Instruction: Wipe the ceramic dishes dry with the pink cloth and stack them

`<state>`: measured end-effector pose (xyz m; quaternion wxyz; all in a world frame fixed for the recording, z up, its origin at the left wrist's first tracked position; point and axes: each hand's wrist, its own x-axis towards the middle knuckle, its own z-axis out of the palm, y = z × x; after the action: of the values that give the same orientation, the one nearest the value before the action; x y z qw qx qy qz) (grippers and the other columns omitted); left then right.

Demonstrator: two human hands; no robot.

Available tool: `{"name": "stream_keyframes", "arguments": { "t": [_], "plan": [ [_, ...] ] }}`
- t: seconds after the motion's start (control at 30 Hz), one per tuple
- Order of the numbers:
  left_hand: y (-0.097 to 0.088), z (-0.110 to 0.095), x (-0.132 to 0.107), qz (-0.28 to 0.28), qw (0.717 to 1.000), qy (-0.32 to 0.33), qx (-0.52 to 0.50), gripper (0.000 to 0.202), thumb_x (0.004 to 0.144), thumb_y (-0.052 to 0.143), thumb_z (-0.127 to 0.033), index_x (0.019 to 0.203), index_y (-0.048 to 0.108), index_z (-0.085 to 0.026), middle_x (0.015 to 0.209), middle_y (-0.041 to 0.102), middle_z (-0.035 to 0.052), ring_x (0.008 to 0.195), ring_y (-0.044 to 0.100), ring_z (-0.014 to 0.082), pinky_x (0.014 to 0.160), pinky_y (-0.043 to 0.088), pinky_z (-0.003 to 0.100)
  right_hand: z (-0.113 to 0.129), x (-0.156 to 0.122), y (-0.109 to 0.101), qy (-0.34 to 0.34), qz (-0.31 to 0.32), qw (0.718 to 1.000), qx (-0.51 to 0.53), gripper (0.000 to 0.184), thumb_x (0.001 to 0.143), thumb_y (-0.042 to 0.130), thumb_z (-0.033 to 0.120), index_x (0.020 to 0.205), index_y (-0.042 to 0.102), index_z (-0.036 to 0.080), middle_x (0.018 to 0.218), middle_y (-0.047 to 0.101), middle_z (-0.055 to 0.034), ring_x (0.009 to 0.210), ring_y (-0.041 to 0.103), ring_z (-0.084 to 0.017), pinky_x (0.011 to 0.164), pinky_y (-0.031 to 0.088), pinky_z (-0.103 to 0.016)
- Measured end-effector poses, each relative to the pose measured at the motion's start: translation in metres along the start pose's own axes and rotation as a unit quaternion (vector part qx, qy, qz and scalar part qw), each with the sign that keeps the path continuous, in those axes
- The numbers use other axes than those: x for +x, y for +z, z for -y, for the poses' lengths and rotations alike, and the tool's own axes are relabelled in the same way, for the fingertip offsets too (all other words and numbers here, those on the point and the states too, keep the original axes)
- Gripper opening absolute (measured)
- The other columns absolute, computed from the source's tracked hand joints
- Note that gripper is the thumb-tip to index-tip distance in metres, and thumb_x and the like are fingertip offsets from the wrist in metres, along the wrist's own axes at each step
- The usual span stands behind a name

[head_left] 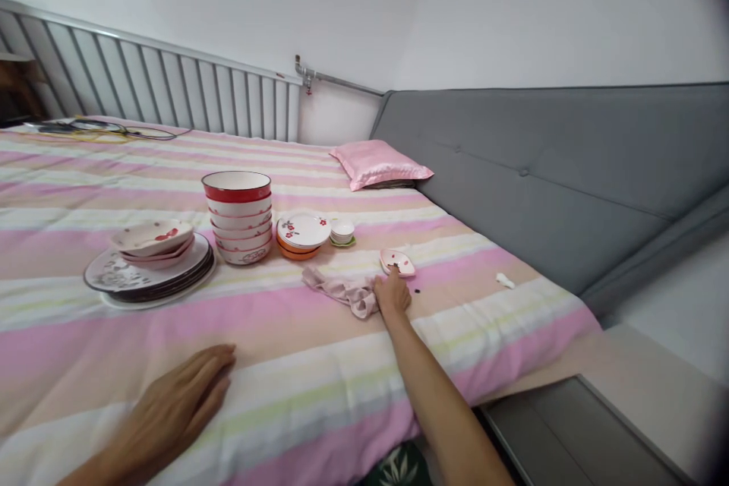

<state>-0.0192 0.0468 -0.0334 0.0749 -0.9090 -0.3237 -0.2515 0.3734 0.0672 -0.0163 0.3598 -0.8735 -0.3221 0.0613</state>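
My right hand point(394, 296) reaches out over the bed, its fingers mostly curled around one end of a crumpled pale pink cloth point(342, 288). Its index finger stretches to the near edge of a small white dish point(399, 261) with red marks and a pinkish rim. Lower left, my left hand point(179, 406) rests on the striped bedspread with its fingers stretched out, holding nothing. Beyond it stand a stack of plates point(197, 273) topped by oval dishes point(153, 237), a tall stack of red-rimmed bowls point(238, 216), flowered plates on orange dishes point(304, 231), and small white cups point(342, 229).
A pink pillow point(381, 162) lies near the grey padded headboard point(529, 167). To the right are a small dark spot point(418, 291) and a white scrap point(504, 280). Cables point(114, 127) lie at the far left. A grey nightstand point(575, 433) stands lower right.
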Motion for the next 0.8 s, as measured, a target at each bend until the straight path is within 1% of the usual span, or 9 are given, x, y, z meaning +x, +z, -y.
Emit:
{"name": "stream_keyframes", "arguments": {
  "t": [0.07,0.1,0.13,0.2,0.33,0.4,0.53,0.67,0.8],
  "plan": [
    [-0.004,0.005,-0.015,0.025,0.999,0.025,0.006,0.050,0.082,0.054,-0.036,0.131,0.048,-0.030,0.126,0.062,0.0008,0.107,0.064,0.0214,0.090,0.052,0.028,-0.008,0.005,-0.002,-0.001,0.009,1.000,-0.013,0.029,0.090,0.055,0.034,0.113,0.056,0.017,0.108,0.062,-0.0071,0.092,0.061,-0.018,0.082,0.050,-0.039],
    [-0.005,0.007,-0.020,0.044,0.999,0.029,-0.003,0.055,0.082,0.054,-0.036,0.136,0.044,-0.033,0.130,0.060,-0.0008,0.109,0.062,0.0215,0.091,0.051,0.028,-0.009,0.007,-0.002,-0.003,0.010,1.000,-0.015,0.028,0.091,0.053,0.035,0.112,0.057,0.017,0.111,0.060,-0.0069,0.093,0.061,-0.018,0.082,0.051,-0.038],
    [-0.006,0.007,-0.022,0.047,0.999,0.023,-0.009,0.057,0.082,0.053,-0.036,0.137,0.042,-0.034,0.132,0.058,-0.0017,0.111,0.062,0.0218,0.092,0.051,0.029,-0.010,0.007,-0.002,-0.006,0.008,1.000,-0.015,0.027,0.091,0.053,0.035,0.113,0.057,0.018,0.113,0.059,-0.0069,0.094,0.060,-0.018,0.082,0.052,-0.038],
    [-0.005,0.006,-0.023,0.037,0.999,0.016,-0.012,0.056,0.082,0.053,-0.037,0.137,0.043,-0.034,0.132,0.058,-0.0012,0.112,0.061,0.0227,0.093,0.051,0.030,-0.010,0.006,-0.002,-0.022,0.003,1.000,-0.008,0.027,0.092,0.053,0.034,0.114,0.056,0.018,0.114,0.059,-0.0074,0.095,0.060,-0.018,0.082,0.052,-0.038],
    [-0.002,-0.001,-0.017,0.014,0.999,0.029,0.007,0.049,0.082,0.054,-0.038,0.130,0.052,-0.025,0.127,0.062,0.0043,0.112,0.060,0.0236,0.095,0.049,0.033,-0.014,-0.009,-0.005,-0.094,0.012,0.995,0.019,0.028,0.091,0.053,0.034,0.112,0.057,0.016,0.109,0.061,-0.0068,0.093,0.061,-0.018,0.081,0.052,-0.039],
    [-0.002,-0.003,-0.016,0.020,0.999,0.034,0.012,0.047,0.084,0.052,-0.038,0.128,0.054,-0.022,0.126,0.062,0.0064,0.114,0.060,0.0237,0.097,0.048,0.034,-0.015,-0.024,-0.008,-0.144,0.028,0.988,0.037,0.025,0.092,0.052,0.034,0.107,0.059,0.015,0.102,0.064,-0.0051,0.088,0.062,-0.016,0.080,0.051,-0.036],
    [-0.001,-0.003,-0.017,0.030,0.999,0.030,0.013,0.045,0.086,0.050,-0.038,0.126,0.055,-0.018,0.126,0.062,0.0094,0.116,0.058,0.0240,0.099,0.046,0.036,-0.008,-0.063,-0.013,-0.239,0.062,0.967,0.070,0.020,0.090,0.051,0.032,0.098,0.065,0.020,0.086,0.070,-0.0001,0.079,0.063,-0.013,0.074,0.045,-0.023],
    [-0.002,-0.006,-0.016,0.033,0.999,0.018,0.005,0.043,0.086,0.048,-0.038,0.122,0.058,-0.016,0.124,0.063,0.0109,0.114,0.059,0.0244,0.100,0.046,0.036,0.013,-0.102,-0.018,-0.314,0.089,0.941,0.088,0.021,0.090,0.049,0.031,0.100,0.065,0.022,0.091,0.071,0.0004,0.084,0.064,-0.013,0.074,0.043,-0.020],
    [-0.007,-0.013,-0.015,0.035,0.999,-0.015,-0.010,0.044,0.086,0.045,-0.040,0.118,0.060,-0.015,0.122,0.064,0.0132,0.114,0.059,0.0262,0.100,0.046,0.039,0.041,-0.138,-0.015,-0.386,0.147,0.908,0.073,0.018,0.088,0.052,0.031,0.100,0.065,0.029,0.091,0.072,0.0049,0.083,0.065,-0.012,0.073,0.042,-0.019]
  ]
}}
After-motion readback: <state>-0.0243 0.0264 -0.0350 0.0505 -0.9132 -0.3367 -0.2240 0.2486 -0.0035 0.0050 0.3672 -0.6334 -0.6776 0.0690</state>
